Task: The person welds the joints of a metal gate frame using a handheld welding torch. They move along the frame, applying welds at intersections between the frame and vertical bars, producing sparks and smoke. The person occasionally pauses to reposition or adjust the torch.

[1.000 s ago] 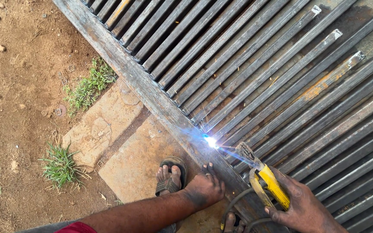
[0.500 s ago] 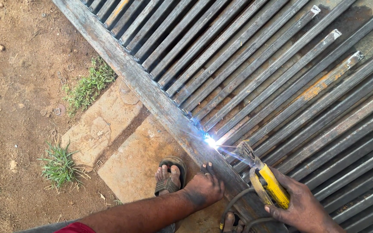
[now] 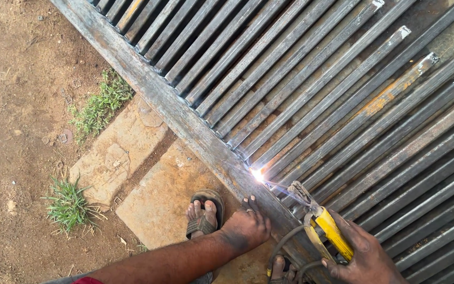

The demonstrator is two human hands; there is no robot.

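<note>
A steel gate frame lies flat on the ground, with several parallel steel bars running diagonally from it. My right hand grips a yellow-handled electrode holder at the lower right. Its rod tip meets the joint of a bar and the frame, where a bright welding arc glows. My left hand rests fingers-down on the frame rail, just left of the arc, holding nothing. A black cable loops below the holder.
My sandalled foot stands on a flat stone slab, beside another slab. Bare brown soil with grass tufts lies to the left. Toes of my other foot show at the bottom edge.
The arc has stayed at the same joint, slightly dimmer now. Both hands have held their places, with only small shifts.
</note>
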